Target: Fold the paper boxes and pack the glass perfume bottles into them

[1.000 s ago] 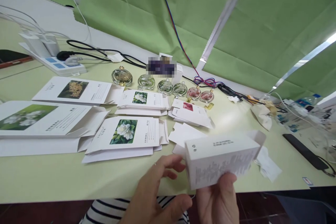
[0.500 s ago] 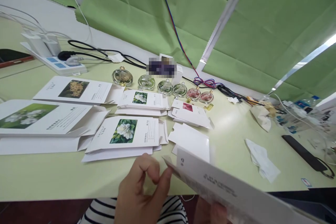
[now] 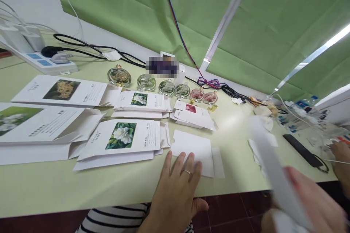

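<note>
Now my left hand [image 3: 176, 189] has left the white carton [image 3: 275, 171], its fingers spread over the white card [image 3: 193, 145] on the counter [image 3: 131, 185], so my right hand [image 3: 317, 200] alone grips that carton, blurred, at right.

Plain white card [image 3: 194, 143], notched near its far left corner: lies flat on the bench [image 3: 123, 189], with its near side under the fingers of the left hand [image 3: 176, 187]. White box [image 3: 273, 171], gripped in the right hand [image 3: 314, 200]: slants up and leftward across the bench's front edge, narrow and badly blurred.
</note>
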Available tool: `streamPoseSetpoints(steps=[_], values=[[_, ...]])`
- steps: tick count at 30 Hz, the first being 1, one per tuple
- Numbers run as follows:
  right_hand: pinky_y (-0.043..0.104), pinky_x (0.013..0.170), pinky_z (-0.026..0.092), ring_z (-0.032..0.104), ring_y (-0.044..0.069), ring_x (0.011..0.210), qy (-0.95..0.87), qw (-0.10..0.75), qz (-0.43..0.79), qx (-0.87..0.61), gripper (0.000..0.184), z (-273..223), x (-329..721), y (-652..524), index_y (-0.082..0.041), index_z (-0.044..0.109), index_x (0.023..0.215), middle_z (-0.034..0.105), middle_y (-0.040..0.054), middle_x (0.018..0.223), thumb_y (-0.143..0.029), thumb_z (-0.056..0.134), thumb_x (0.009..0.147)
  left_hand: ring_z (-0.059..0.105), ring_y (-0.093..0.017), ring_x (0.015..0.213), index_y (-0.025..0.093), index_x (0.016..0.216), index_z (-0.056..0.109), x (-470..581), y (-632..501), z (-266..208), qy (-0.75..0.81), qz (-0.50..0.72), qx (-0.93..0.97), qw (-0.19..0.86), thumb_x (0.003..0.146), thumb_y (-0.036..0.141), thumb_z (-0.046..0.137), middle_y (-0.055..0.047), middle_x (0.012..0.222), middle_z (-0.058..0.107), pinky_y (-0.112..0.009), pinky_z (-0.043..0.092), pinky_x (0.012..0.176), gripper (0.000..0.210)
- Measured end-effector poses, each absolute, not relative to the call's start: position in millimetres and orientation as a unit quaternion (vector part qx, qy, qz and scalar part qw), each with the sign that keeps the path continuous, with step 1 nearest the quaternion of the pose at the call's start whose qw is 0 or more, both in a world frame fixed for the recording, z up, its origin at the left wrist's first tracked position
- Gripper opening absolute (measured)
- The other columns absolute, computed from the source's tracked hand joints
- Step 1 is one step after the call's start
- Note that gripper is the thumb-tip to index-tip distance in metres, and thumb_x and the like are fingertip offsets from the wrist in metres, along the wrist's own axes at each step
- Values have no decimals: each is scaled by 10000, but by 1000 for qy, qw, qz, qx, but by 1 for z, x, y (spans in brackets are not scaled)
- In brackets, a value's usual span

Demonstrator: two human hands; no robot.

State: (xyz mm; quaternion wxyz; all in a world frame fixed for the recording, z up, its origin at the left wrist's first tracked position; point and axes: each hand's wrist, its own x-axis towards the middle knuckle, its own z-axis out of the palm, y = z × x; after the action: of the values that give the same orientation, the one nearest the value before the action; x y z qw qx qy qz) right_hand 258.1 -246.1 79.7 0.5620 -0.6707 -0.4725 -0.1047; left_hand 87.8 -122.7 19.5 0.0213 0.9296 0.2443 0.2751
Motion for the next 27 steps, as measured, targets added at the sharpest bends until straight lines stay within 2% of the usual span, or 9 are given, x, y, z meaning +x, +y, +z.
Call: streamPoseSetpoints(steps=[3, 5, 8, 10, 13, 16, 19, 23, 27], values=[[632, 1070, 404, 607, 332, 1221, -656, 356, -167, -644, 476, 65, 242, -219, -394, 570, 1353, 689, -5, 1272, -187, 531, 925, 654, -345, 1087, 176, 1221, 625, 82, -128, 16, 231, 292, 928, 15, 829, 558, 650, -102, 1209, 707, -541, 530, 940, 548], [656, 1010, 446, 617, 349, 1210, -706, 231, -115, -659, 552, 48, 236, -201, -375, 395, 1480, 635, 23, 1352, -203, 473, 962, 664, -319, 1067, 163, 1151, 635, 74, -130, 16, 221, 306, 926, 20, 857, 400, 650, -91, 1132, 730, -490, 557, 924, 377], [684, 960, 472, 496, 403, 1331, -715, 165, -57, -677, 660, 27, 231, -192, -318, 181, 1561, 473, 89, 1498, -330, 487, 977, 697, -251, 949, 175, 996, 629, 64, -130, 22, 215, 347, 910, 69, 888, 181, 535, -73, 984, 737, -438, 572, 906, 144], [710, 976, 443, 435, 415, 1374, -718, 148, -44, -679, 692, 22, 229, -195, -312, 124, 1569, 400, 102, 1541, -356, 482, 979, 685, -201, 778, 195, 863, 590, 61, -128, 31, 228, 375, 891, 115, 909, 129, 469, -39, 814, 698, -368, 591, 766, 145], [699, 993, 431, 417, 413, 1387, -713, 145, -41, -685, 635, 27, 226, -201, -295, 168, 1566, 390, 108, 1549, -345, 436, 992, 658, -189, 754, 194, 850, 571, 64, -123, 42, 228, 395, 879, 142, 922, 121, 449, -37, 789, 672, -319, 559, 671, 160], [604, 1022, 458, 478, 339, 1361, -708, 184, -39, -681, 520, 35, 231, -205, -277, 315, 1521, 490, 93, 1494, -280, 387, 1006, 660, -317, 1055, 113, 1149, 590, 76, -117, 40, 216, 373, 901, 53, 909, 190, 497, -145, 1115, 711, -466, 552, 845, 269], [525, 1016, 481, 587, 270, 1249, -654, 252, -59, -711, 392, 41, 250, -211, -242, 488, 1389, 633, 82, 1351, -264, 384, 1012, 632, -400, 1135, 100, 1237, 577, 84, -113, 30, 223, 311, 924, -17, 881, 229, 535, -168, 1232, 686, -601, 507, 883, 381], [497, 978, 493, 648, 252, 1102, -610, 261, -32, -748, 307, 48, 280, -222, -243, 613, 1212, 715, 63, 1170, -306, 385, 1016, 641, -349, 1148, 163, 1195, 621, 85, -113, 25, 249, 307, 918, -4, 921, 264, 466, -110, 1253, 691, -572, 484, 924, 330], [503, 956, 483, 622, 260, 1087, -612, 230, 49, -755, 295, 54, 299, -226, -269, 652, 1091, 709, 58, 1109, -317, 370, 1015, 635, -313, 1167, 196, 1196, 628, 84, -115, 26, 266, 311, 912, 8, 958, 304, 418, -74, 1276, 683, -535, 449, 966, 335]])
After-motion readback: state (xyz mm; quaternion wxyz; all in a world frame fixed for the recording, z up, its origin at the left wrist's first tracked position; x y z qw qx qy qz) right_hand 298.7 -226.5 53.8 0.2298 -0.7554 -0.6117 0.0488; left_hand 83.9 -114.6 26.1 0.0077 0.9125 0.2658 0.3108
